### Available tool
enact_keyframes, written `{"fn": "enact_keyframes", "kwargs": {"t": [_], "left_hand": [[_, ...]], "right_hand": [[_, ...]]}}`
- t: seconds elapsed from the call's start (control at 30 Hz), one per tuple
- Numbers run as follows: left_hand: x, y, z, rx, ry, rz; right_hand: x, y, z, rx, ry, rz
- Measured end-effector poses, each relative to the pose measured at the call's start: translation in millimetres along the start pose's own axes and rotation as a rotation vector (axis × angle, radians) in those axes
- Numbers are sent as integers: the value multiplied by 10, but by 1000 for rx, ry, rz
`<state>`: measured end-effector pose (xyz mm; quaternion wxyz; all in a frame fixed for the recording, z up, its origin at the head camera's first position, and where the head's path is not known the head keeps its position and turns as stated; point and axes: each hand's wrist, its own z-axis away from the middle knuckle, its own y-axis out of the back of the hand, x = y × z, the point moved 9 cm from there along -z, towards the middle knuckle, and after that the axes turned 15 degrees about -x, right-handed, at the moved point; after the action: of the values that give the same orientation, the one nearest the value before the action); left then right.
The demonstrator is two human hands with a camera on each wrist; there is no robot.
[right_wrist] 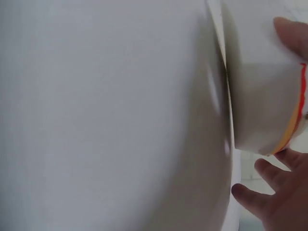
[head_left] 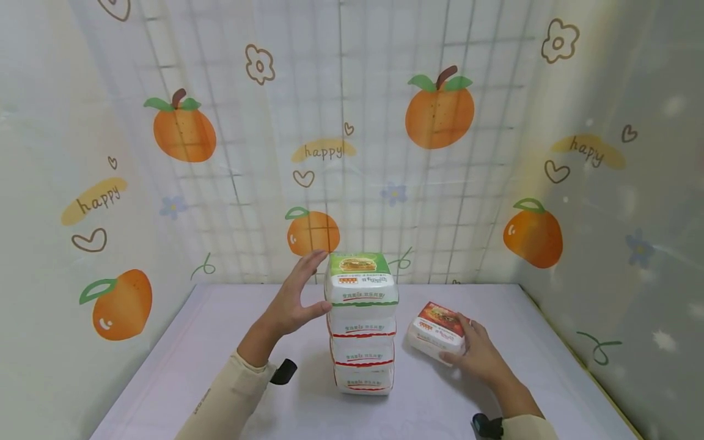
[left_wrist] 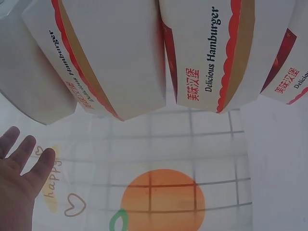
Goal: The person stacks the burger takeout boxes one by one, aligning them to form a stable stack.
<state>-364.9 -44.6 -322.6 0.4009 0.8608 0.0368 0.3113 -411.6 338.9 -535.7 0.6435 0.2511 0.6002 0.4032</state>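
A stack of several white hamburger boxes (head_left: 363, 351) with red trim stands upright, topped by a green-lidded hamburger box (head_left: 361, 287). At the left side of that top box is my left hand (head_left: 297, 299), thumb and fingers spread; whether the thumb tip touches it I cannot tell. The left wrist view shows the fingers (left_wrist: 29, 163) beside the boxes' white walls (left_wrist: 115, 53). Right of the stack, my right hand (head_left: 481, 354) grips a red-lidded hamburger box (head_left: 434, 333) between thumb and fingers, low over the table. This box (right_wrist: 264, 106) also shows in the right wrist view.
The pale table (head_left: 220, 342) extends to both sides of the stack. Behind it hangs a light curtain (head_left: 374, 177) printed with oranges and hearts, which also lines the left and right sides. A dark wrist camera (head_left: 283, 371) sits at the left cuff, another (head_left: 487, 426) at the right.
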Motion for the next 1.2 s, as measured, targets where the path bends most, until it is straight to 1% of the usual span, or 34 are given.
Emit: {"fn": "enact_keyframes", "kwargs": {"t": [0.2, 0.37, 0.5, 0.67, 0.93, 1.07, 1.2], "left_hand": [[8, 12, -4, 3, -14, -4], [27, 11, -36, 2, -17, -3], [30, 9, -58, 4, -13, 2], [15, -3, -78, 1, 0, 12], [49, 24, -127, 9, -22, -12], [62, 27, -152, 3, -1, -18], [80, 31, -169, 0, 9, -15]], "right_hand": [[-34, 78, -4, 24, 5, -25], [-138, 226, 125, 31, -18, -116], [-293, 357, 227, 35, -2, -173], [-524, 549, 307, 53, 60, -209], [-930, 926, 434, 113, 161, -222], [-1093, 1088, 470, 144, 212, -206], [-1228, 1207, 493, 158, 251, -211]]}}
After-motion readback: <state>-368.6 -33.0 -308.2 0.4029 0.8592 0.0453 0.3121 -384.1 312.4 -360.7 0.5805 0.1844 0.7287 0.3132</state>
